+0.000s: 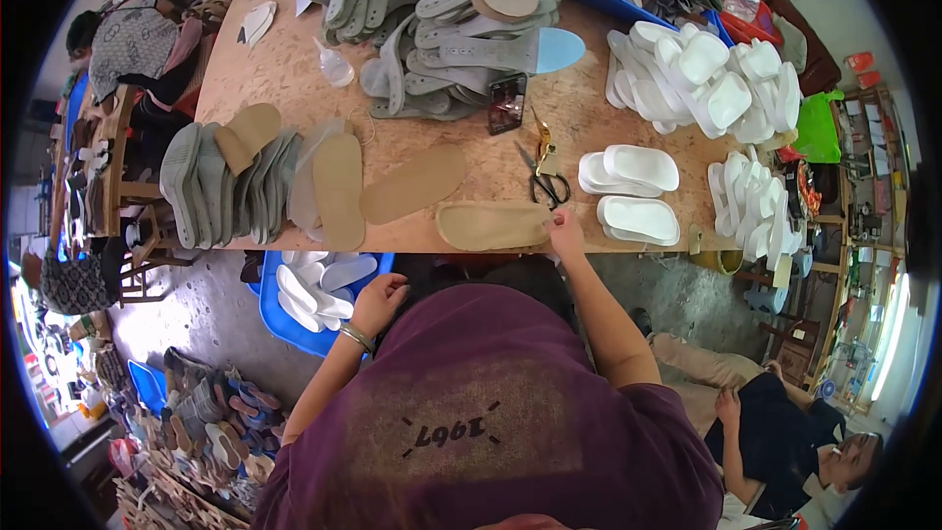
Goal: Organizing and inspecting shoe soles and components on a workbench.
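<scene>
At the table's front edge lies a tan insole (491, 225). My right hand (563, 234) is closed on its right end, fingertips pinching the rim. My left hand (381, 299) hangs off the table, beside a blue basin (294, 336) of white shoe soles. Its fingers are curled together, and whatever they may hold is hidden. Two more tan insoles lie to the left, one slanted (412, 184) and one pointing toward me (340, 191). Black-handled scissors (549, 190) and a gold-coloured tool (543, 130) rest beyond my right hand.
Grey soles are piled at the back (442, 49) and stood in a row at the left (206, 186). White soles (697, 79) are heaped at the right, with stacked ones (638, 220) nearer. A phone (506, 104) and a clear bottle (335, 67) lie mid-table. Another person (785, 432) is at lower right.
</scene>
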